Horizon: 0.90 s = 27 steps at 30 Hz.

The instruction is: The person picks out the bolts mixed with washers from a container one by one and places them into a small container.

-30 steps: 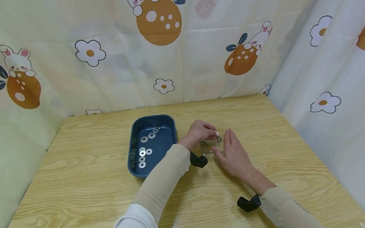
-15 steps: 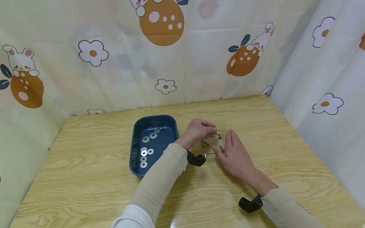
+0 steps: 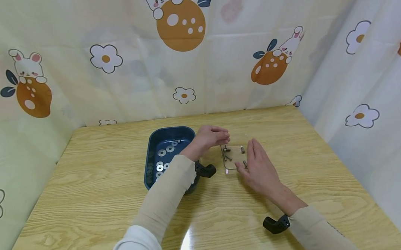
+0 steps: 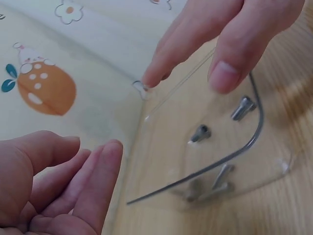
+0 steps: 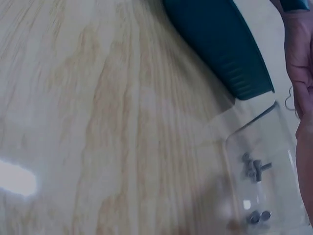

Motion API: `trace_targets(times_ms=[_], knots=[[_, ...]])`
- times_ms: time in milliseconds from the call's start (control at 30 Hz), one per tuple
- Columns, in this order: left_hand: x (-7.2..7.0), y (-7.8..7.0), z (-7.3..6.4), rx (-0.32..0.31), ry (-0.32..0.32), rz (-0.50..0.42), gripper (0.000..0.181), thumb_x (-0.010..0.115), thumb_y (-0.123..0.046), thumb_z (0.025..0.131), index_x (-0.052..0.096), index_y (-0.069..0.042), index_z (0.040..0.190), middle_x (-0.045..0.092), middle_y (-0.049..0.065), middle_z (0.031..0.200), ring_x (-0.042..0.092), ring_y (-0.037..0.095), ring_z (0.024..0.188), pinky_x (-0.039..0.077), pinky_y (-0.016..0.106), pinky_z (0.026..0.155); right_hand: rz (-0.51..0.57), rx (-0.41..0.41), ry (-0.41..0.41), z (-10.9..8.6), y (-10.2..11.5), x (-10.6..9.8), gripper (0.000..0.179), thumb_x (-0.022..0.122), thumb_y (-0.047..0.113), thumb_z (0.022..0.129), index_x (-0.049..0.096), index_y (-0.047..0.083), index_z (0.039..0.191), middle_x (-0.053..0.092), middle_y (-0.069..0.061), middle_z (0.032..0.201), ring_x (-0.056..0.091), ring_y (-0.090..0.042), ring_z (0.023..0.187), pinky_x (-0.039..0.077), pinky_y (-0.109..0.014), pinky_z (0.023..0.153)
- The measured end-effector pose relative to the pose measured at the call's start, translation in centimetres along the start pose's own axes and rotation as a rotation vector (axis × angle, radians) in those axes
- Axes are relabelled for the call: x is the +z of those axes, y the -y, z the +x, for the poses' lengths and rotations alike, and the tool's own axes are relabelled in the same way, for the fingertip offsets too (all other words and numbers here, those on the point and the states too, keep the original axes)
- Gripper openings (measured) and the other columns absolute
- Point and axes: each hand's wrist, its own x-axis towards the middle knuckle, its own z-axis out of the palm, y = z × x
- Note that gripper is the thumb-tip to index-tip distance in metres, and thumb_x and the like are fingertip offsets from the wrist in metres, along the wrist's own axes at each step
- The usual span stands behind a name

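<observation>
My left hand [image 3: 209, 139] hovers between the blue tray [image 3: 153, 138] and a clear plastic box [image 3: 233, 167], above the table. In the left wrist view its thumb and fingers are loosely bent and apart, holding nothing. My right hand [image 3: 260, 168] lies beside the box's right side with long fingers extended and thumb at the near right corner; firm contact cannot be told. Several metal socket-head screws lie at the box, among them a screw [image 4: 243, 107] and a second screw [image 4: 200, 133] in the left wrist view.
The blue tray stands left of the box and holds several flat washers [image 3: 161, 152] and a small screw [image 3: 177, 141]. A patterned curtain [image 3: 138, 81] closes off the back and sides of the wooden table [image 3: 90, 194]. Each wrist wears a black mount [image 3: 276, 224].
My left hand has drawn back left from the box's far right part towards the tray, uncovering more screws. My right hand has stayed almost still at the box.
</observation>
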Motion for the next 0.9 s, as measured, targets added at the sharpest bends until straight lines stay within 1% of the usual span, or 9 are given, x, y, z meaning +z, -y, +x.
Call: trace_targets(times_ms=[33, 133, 267, 333, 433, 567, 700, 900], knots=[[-0.3, -0.1, 0.0, 0.004, -0.002, 0.003, 0.025, 0.063, -0.011, 0.097, 0.067, -0.002, 0.121, 0.071, 0.017, 0.118, 0.069, 0.029, 0.112, 0.059, 0.03, 0.088, 0.003, -0.007, -0.005, 0.1, 0.2, -0.1, 0.086, 0.046, 0.044, 0.102, 0.007, -0.012, 0.154, 0.008, -0.032, 0.162, 0.012, -0.044, 0.151, 0.018, -0.056, 0.123], [-1.2, -0.2, -0.2, 0.018, -0.012, -0.01, 0.028, 0.062, -0.011, 0.098, 0.066, -0.001, 0.123, 0.07, 0.017, 0.119, 0.07, 0.027, 0.111, 0.058, 0.031, 0.091, 0.022, -0.024, -0.014, 0.4, 1.1, -0.5, 0.086, 0.049, 0.042, 0.101, 0.009, -0.012, 0.154, 0.01, -0.031, 0.162, 0.013, -0.044, 0.151, 0.019, -0.057, 0.122], [-2.4, -0.4, -0.6, 0.027, -0.028, -0.039, 0.03, 0.061, -0.01, 0.098, 0.064, 0.001, 0.126, 0.071, 0.016, 0.118, 0.069, 0.027, 0.113, 0.056, 0.034, 0.096, 0.038, -0.041, -0.001, 0.8, 2.4, -0.8, 0.086, 0.051, 0.041, 0.101, 0.009, -0.013, 0.154, 0.01, -0.031, 0.162, 0.014, -0.044, 0.151, 0.02, -0.057, 0.122], [-3.0, -0.5, -0.7, 0.03, -0.034, -0.053, 0.031, 0.06, -0.009, 0.098, 0.063, 0.003, 0.127, 0.07, 0.018, 0.119, 0.069, 0.028, 0.113, 0.055, 0.036, 0.098, 0.041, -0.053, 0.006, 0.9, 2.9, -0.8, 0.086, 0.051, 0.041, 0.101, 0.009, -0.012, 0.154, 0.009, -0.03, 0.163, 0.013, -0.043, 0.151, 0.02, -0.056, 0.122], [-3.9, -0.5, -1.0, 0.033, -0.046, -0.059, 0.031, 0.06, -0.01, 0.099, 0.063, 0.004, 0.126, 0.069, 0.019, 0.121, 0.069, 0.027, 0.113, 0.056, 0.034, 0.097, 0.046, -0.067, 0.019, 1.1, 3.6, -0.7, 0.086, 0.05, 0.043, 0.101, 0.007, -0.011, 0.154, 0.007, -0.029, 0.163, 0.012, -0.042, 0.152, 0.019, -0.055, 0.123], [-5.2, -0.4, -1.3, 0.043, -0.066, -0.058, 0.029, 0.061, -0.011, 0.099, 0.064, 0.003, 0.124, 0.07, 0.018, 0.12, 0.07, 0.026, 0.111, 0.057, 0.032, 0.095, 0.056, -0.087, 0.023, 1.4, 4.7, -0.6, 0.088, 0.051, 0.044, 0.1, 0.008, -0.01, 0.155, 0.009, -0.028, 0.164, 0.014, -0.042, 0.152, 0.021, -0.055, 0.123], [-6.3, -0.4, -1.5, 0.046, -0.086, -0.061, 0.028, 0.061, -0.012, 0.099, 0.065, 0.002, 0.124, 0.07, 0.016, 0.118, 0.07, 0.025, 0.111, 0.054, 0.036, 0.101, 0.065, -0.112, 0.023, 1.5, 5.7, -0.4, 0.089, 0.052, 0.046, 0.099, 0.01, -0.01, 0.155, 0.011, -0.027, 0.164, 0.016, -0.041, 0.151, 0.022, -0.054, 0.123], [-8.3, -0.2, -1.9, 0.039, -0.128, -0.075, 0.03, 0.06, -0.01, 0.099, 0.064, 0.001, 0.126, 0.07, 0.017, 0.12, 0.07, 0.025, 0.112, 0.052, 0.038, 0.103, 0.071, -0.158, 0.025, 1.7, 7.1, 0.1, 0.089, 0.052, 0.048, 0.099, 0.011, -0.008, 0.155, 0.011, -0.025, 0.164, 0.015, -0.038, 0.153, 0.022, -0.052, 0.123]])
